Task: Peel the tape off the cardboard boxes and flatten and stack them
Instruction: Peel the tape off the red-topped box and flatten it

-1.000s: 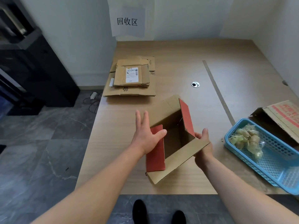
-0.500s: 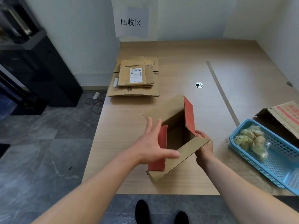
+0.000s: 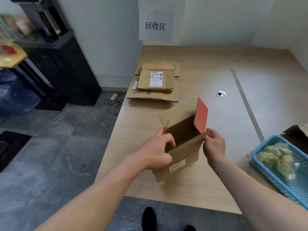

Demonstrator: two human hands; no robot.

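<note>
So, flattening step by the look of it; left hand [image 3: 160, 147] grips the open box [image 3: 183, 152] at its near-left corner, right hand [image 3: 214, 145] pinches the right corner, by the table [image 3: 216, 77] front edge; next it wants squashing flat; bare top toward the stack [image 3: 156, 82], basket [image 3: 260, 147] close right.

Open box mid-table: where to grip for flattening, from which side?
Take the open box by its two opposite top corners, one hand from each side, where the left hand and right hand sit. Its top is open and the red flap stands free, so those corners likely shear the walls flat.
</note>
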